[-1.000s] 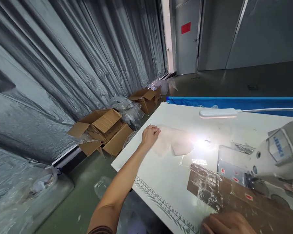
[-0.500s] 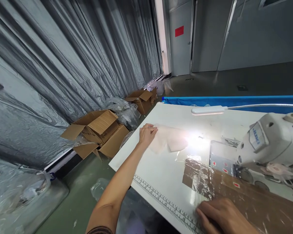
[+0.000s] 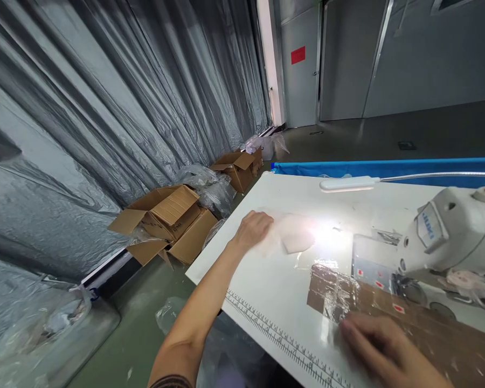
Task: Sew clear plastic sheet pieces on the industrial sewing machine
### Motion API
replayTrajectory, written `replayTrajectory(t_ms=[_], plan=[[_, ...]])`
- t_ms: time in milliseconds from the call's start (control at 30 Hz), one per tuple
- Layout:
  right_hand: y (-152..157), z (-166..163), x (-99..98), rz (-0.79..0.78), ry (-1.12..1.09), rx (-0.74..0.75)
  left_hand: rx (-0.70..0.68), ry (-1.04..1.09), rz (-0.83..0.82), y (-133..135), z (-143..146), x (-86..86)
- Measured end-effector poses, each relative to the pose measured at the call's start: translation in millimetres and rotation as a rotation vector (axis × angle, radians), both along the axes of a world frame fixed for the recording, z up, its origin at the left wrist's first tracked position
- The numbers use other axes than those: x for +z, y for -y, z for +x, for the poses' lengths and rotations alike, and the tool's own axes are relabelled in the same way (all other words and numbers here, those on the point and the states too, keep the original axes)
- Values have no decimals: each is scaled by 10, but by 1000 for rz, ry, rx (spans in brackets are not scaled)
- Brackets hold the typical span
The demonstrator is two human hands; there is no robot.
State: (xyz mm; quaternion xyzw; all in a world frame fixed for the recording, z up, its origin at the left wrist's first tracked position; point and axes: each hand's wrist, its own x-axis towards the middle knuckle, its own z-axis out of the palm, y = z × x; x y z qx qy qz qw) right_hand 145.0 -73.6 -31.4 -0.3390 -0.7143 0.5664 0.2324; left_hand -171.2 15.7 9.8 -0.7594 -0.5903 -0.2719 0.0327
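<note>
A sheer, pale piece of fabric (image 3: 297, 240) lies on the white sewing table (image 3: 262, 291), partly washed out by the lamp's glare. My left hand (image 3: 254, 229) is at its left end, fingers curled closed on the thin material. At the lower right, my right hand (image 3: 382, 345) hovers or rests by the edge of a brown, tape-covered panel (image 3: 331, 293). Its thumb and fingers are drawn together and slightly blurred; whatever may be between them is hidden. Farther right stands a white sewing machine (image 3: 448, 229).
A lamp (image 3: 350, 184) on a bendable stem shines over the table. A printed ruler (image 3: 275, 337) runs along the near edge. Open cardboard boxes (image 3: 173, 207) and clear plastic bags (image 3: 214, 191) sit on the floor at left, beside a grey curtain (image 3: 145, 97).
My left hand has slid slightly right, its fingers curling more over the fabric. My right hand has moved a little up and right, onto the brown panel's edge. The view has shifted slightly.
</note>
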Motion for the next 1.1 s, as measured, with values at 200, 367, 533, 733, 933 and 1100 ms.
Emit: replayTrajectory(t_ms=[200, 367, 533, 733, 933, 1100], plan=[[-374, -6, 189, -760, -303, -191, -742, -43, 20, 401, 979, -22], [-337, 22, 242, -711, -318, -251, -1014, 106, 156, 714, 1541, -80], [-213, 32, 248, -579, -369, -113, -883, 252, -131, 639, 1495, 244], [-23, 487, 380, -645, -185, 258, -977, 246, -584, 540, 1394, 273], [-90, 891, 419, -510, 66, 24, -784, 366, -616, 440, 1473, 85], [-230, 808, 428, -427, 109, -195, -601, 596, -635, 395, 1545, -34]])
